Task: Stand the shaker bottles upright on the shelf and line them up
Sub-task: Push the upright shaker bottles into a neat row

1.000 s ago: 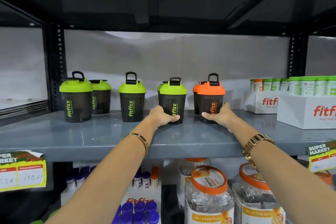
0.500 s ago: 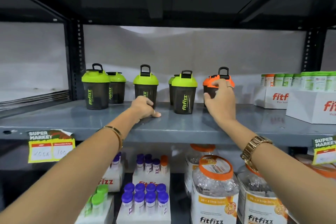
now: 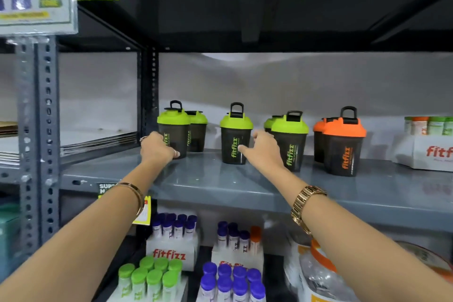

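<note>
Left hand (image 3: 157, 148) cupped on the end green shaker (image 3: 174, 130), right hand (image 3: 263, 149) open beside the next shaker (image 3: 235, 140): risk of toppling from a sideways nudge

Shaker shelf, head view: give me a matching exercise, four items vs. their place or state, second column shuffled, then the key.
Column 1:
1. left hand
2. right hand
3. orange-lid shaker
4. white fitfizz box

Column 2:
A. far right of the shelf
B. on the leftmost green-lid shaker
C. upright, untouched
D. at the middle green-lid shaker

Pairs: 1-B, 2-D, 3-C, 4-A
</note>
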Demonstrator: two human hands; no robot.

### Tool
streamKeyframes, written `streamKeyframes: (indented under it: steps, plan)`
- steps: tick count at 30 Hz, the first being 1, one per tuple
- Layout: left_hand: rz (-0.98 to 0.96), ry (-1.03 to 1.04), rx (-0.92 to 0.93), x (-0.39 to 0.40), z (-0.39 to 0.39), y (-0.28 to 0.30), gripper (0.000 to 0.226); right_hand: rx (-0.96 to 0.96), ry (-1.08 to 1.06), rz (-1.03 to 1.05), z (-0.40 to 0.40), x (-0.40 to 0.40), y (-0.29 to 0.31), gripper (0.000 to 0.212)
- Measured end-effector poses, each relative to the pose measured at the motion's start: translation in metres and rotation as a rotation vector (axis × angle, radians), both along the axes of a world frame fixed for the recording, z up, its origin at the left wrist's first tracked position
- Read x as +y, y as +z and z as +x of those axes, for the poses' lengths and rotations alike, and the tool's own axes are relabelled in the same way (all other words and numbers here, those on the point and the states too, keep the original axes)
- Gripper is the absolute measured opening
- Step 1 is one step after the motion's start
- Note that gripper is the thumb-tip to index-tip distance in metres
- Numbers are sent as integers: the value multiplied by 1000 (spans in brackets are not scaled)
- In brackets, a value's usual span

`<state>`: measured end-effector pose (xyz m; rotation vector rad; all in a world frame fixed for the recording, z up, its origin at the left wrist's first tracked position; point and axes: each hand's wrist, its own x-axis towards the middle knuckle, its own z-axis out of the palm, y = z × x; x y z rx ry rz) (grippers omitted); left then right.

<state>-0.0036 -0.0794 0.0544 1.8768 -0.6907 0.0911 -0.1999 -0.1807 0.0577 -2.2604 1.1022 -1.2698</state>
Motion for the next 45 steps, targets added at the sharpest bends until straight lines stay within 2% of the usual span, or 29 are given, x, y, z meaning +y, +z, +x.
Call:
streamKeyframes:
  steps: [3,5,9,12,17,20,22,25,28,37,45]
  plan:
    - [60,4,41,2,11,3,86,21,-1,208,16,-5,2,70]
    - [126,-36,71,0,17,3,97,22,12,313,25,-13,3,77]
    - [208,-109,136,-10,30,4,108,22,62,417,38,-31,6,70]
    - [195,-163,163,-19,44,6,114,-70,130,535,48,-36,8,73]
    - [149,-237,173,-34,58,4,113,-84,116,535,68,-40,4,78]
    - [149,-242,159,-47,76,0,134,-57,107,479,76,-35,1,82]
    - [120,-226,156,-51,88,-6,122,-63,77,442,79,-30,-1,80]
    - [125,-182,132,-27,59,0,101,-79,42,417,80,-26,-3,76]
    - [152,-154,117,-24,54,-1,90,-62,7,404,78,-24,-3,77]
    - [200,-169,25,-25,50,-2,98,-82,-13,431,77,-23,-2,79]
    - [202,-180,-2,-26,50,-2,95,-82,-13,430,76,-21,-2,77]
